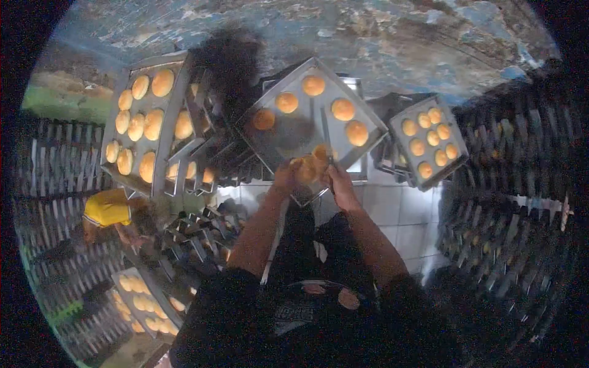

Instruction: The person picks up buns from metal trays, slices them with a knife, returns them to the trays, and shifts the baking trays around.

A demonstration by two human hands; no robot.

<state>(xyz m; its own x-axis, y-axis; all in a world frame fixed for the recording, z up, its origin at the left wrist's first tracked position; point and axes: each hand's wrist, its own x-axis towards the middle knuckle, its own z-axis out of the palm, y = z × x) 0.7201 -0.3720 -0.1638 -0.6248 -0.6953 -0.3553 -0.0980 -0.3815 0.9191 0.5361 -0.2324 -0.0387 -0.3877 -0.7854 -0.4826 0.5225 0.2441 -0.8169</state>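
Note:
Both of my hands meet over the near corner of a metal tray (294,141), tilted like a diamond in front of me. Blurred golden buns (311,167) are bunched between them, with my left hand (287,176) closed on their left side. My right hand (337,179) is closed at the right side of the buns. A long, narrow, dark knife-like tool (326,122) runs up over the tray from it; motion and dim light hide its detail. Several round buns, such as a browned bun (313,85), lie spaced along the tray's far sides.
On the left stands a tilted tray (142,142) of buns with more trays behind it. A smaller tray of buns (431,135) is at the right. Another bun tray (145,300) is lower left, near a person in a yellow shirt (108,207). White floor tiles (392,208) show below.

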